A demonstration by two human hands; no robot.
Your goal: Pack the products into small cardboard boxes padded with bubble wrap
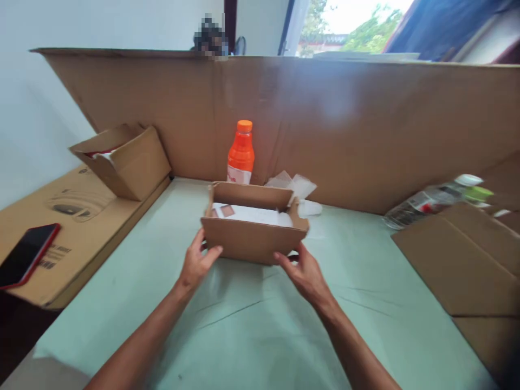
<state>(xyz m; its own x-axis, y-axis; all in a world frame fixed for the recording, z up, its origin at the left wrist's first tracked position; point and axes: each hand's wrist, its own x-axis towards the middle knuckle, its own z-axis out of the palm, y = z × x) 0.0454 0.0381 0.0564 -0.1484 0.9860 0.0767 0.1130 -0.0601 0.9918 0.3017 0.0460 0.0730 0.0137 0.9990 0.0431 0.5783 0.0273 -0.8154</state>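
Observation:
Between both hands is a small open cardboard box, its short flaps standing up. Inside it lies a white box with brownish squares at its left end. My left hand grips the box's lower left corner, thumb on the front wall and fingers around the side. At the lower right corner my right hand holds it the same way. Most of the fingers are hidden by the box. Just behind stands an orange bottle with an orange cap, its base hidden.
A tall cardboard panel closes off the back. Clear plastic wrap lies behind the box. At right, plastic bottles lean by a cardboard piece. Leftward, an open carton and a red-edged phone rest on a flat carton.

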